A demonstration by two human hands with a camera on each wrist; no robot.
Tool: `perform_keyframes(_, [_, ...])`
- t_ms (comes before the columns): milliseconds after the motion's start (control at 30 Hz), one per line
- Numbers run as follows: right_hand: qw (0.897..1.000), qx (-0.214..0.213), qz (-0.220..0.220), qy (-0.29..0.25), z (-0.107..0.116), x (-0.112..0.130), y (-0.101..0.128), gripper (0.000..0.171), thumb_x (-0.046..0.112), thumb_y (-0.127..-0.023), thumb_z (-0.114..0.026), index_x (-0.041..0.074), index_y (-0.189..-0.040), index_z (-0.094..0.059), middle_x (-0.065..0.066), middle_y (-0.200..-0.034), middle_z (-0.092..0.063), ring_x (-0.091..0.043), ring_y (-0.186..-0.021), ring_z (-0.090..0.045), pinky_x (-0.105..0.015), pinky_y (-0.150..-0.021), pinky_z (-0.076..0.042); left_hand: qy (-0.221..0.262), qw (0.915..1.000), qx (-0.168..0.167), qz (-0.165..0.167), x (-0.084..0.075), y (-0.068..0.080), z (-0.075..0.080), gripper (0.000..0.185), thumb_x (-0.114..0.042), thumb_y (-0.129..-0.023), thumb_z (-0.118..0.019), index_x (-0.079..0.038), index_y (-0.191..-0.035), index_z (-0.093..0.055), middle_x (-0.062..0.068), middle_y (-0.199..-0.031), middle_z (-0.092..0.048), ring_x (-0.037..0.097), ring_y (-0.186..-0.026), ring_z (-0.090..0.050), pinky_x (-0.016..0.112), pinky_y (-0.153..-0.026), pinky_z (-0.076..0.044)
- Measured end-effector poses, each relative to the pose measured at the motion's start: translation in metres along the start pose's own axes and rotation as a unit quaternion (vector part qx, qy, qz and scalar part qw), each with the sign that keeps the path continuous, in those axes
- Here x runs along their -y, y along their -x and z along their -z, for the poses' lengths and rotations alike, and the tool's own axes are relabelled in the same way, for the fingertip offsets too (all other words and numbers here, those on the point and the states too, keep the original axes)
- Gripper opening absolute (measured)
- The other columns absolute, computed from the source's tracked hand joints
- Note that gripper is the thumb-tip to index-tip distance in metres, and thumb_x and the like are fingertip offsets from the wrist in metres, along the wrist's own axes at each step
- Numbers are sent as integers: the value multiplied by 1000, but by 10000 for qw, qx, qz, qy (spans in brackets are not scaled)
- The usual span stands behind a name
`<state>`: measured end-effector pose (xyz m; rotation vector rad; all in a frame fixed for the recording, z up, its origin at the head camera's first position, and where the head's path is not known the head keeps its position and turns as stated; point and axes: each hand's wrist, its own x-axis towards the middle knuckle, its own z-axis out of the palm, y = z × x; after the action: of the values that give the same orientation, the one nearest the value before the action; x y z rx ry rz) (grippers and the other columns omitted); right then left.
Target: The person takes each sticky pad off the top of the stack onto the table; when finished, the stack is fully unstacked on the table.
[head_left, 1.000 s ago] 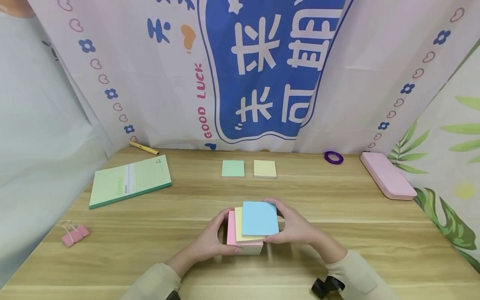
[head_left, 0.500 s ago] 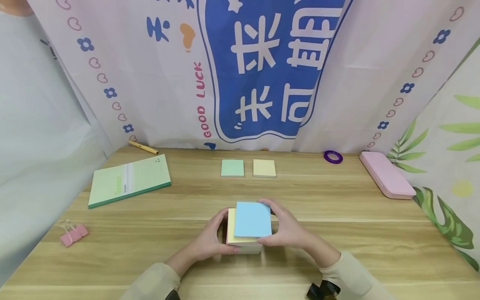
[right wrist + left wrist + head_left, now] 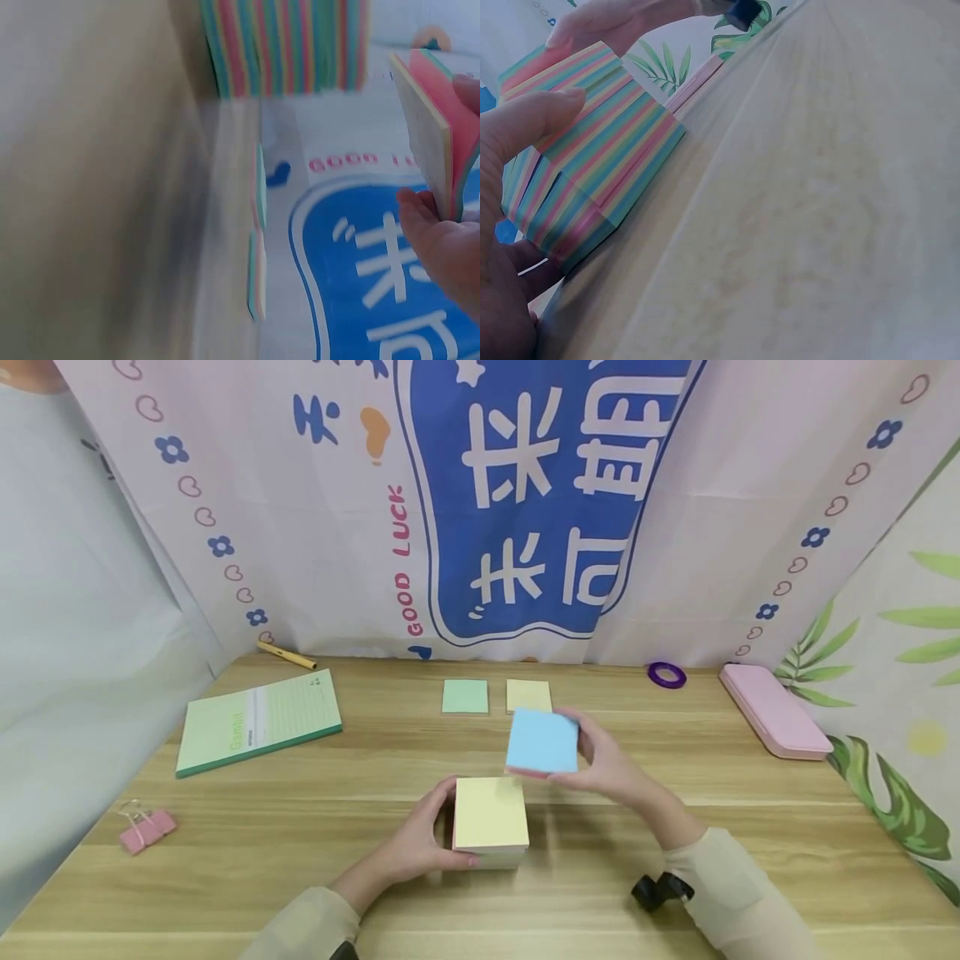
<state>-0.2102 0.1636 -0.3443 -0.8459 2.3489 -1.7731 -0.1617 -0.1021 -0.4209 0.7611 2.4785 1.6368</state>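
Observation:
My left hand (image 3: 418,842) grips a tall stack of sticky notes (image 3: 491,814) with a yellow top, standing on the table in the head view. The left wrist view shows this stack (image 3: 607,157) striped pink, yellow, green and blue along its sides, thumb against one face. My right hand (image 3: 611,767) pinches a thin blue-topped sticky note pad (image 3: 542,741) by its right side, held beyond the stack. The right wrist view shows that pad (image 3: 431,127) with pink and pale layers, partly spread apart. Farther back lie a green sticky note pad (image 3: 465,696) and a yellow sticky note pad (image 3: 528,694).
At the left are a green notebook (image 3: 258,722), a yellow pen (image 3: 288,656) and a pink binder clip (image 3: 148,832). A purple tape ring (image 3: 667,675) and a pink case (image 3: 776,712) stand at the back right. A printed curtain (image 3: 510,510) closes off the table's back.
My right hand has shifted the blue-topped pad left on the stack, then lifted it off and carried it forward and right, baring the yellow top. My left hand stays in place.

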Motion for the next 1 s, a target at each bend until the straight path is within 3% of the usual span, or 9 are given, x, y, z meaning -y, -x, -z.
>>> perform_keyframes(167, [9974, -606, -153, -368, 37, -8, -14, 75, -6, -67, -67, -5, -129, -24, -23, -119, -35, -32, -104, -42, -30, -81, -41, -61, 10000, 65, 44, 2, 0, 1, 93, -34, -56, -79, -11, -131, -29, -3, -111, -44, 17, -110, -35, 45, -94, -21])
perform_keyframes(467, [9901, -1129, -838, 31, 83, -25, -34, 81, 0, -72, -66, -6, -133, -13, -25, -128, -29, -33, -112, -35, -20, -78, -40, -54, 9999, 62, 105, 2, 1, 0, 91, -36, -55, -79, -17, -129, -29, -5, -110, -44, 16, -111, -33, 45, -94, -19])
perform_keyframes(767, [9802, -1012, -1469, 858, 96, -66, -48, 81, 4, -71, -67, -10, -131, -14, -30, -121, -32, -36, -106, -38, -41, -88, -33, 97, 9998, 128, 74, 2, 2, 1, 89, -32, -57, -80, -19, -128, -29, -5, -110, -44, 15, -110, -34, 44, -94, -20])
perform_keyframes(1000, [9695, -749, -1970, 1248, 100, -96, -55, 84, 7, -70, -68, -12, -131, -13, -33, -128, -22, -40, -114, -27, -45, -95, -21, 40, 9999, 124, 74, 1, 2, 2, 89, -34, -57, -79, -17, -129, -30, -6, -109, -44, 15, -110, -34, 45, -94, -20])
